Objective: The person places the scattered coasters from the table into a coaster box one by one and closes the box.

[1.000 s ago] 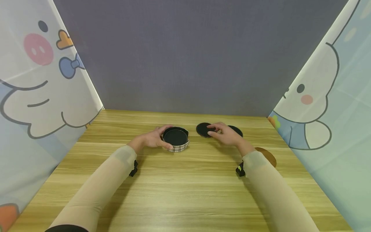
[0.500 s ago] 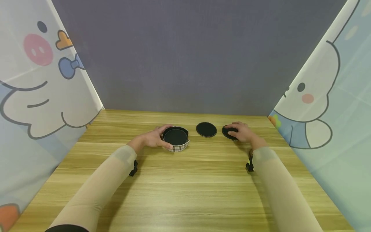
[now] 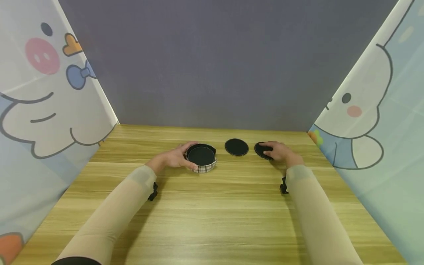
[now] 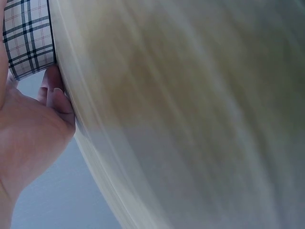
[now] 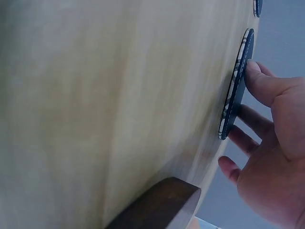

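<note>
At the table's middle, my left hand [image 3: 177, 158] holds a round coaster holder [image 3: 206, 169] from its left side, thumb in front and fingers behind. The holder has a plaid outer wall [image 4: 29, 36] and a black inside with a black coaster [image 3: 200, 156] showing in it. Right of it, another black coaster [image 3: 236, 147] lies flat. My right hand [image 3: 279, 151] rests its thumb and fingertips on the top of a third black coaster [image 3: 261, 150], whose plaid-patterned edge shows in the right wrist view. Its fingers lie fairly straight, not wrapped round the coaster.
A brown round-edged object [image 5: 159, 205] stands on the table near my right wrist, hidden by the arm in the head view. The wood-grain table [image 3: 212, 213] meets a dark grey wall [image 3: 212, 73] behind. Cartoon-printed cloths [image 3: 397, 147] hang at both sides.
My right hand has moved right from the middle coaster to the far right one, then stayed there. The left hand keeps its hold on the holder.
</note>
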Available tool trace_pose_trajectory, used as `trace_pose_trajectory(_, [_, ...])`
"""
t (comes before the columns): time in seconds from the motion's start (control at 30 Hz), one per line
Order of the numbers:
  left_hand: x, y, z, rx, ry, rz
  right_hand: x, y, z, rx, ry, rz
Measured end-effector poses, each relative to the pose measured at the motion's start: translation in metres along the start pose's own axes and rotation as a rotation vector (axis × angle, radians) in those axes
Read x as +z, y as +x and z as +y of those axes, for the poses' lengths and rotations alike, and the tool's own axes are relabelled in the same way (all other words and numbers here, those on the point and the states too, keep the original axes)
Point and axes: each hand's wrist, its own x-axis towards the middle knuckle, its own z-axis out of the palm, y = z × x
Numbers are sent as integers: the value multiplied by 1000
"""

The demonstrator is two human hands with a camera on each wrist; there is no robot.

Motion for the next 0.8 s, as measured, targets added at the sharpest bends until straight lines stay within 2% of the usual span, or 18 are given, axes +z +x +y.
trace_pose_trajectory(0.2, [0,0,-1,-6,10,5,-2,-5,-2,26,-39,-21])
trace_pose_trajectory(0.43, [0,1,-1,-4,27,7,-2,-20,-6,-44,-137,-39])
trace_pose_trajectory(0.8, [0,-1,1,-16,38,11,2,-40,-18,-77,-210,-7])
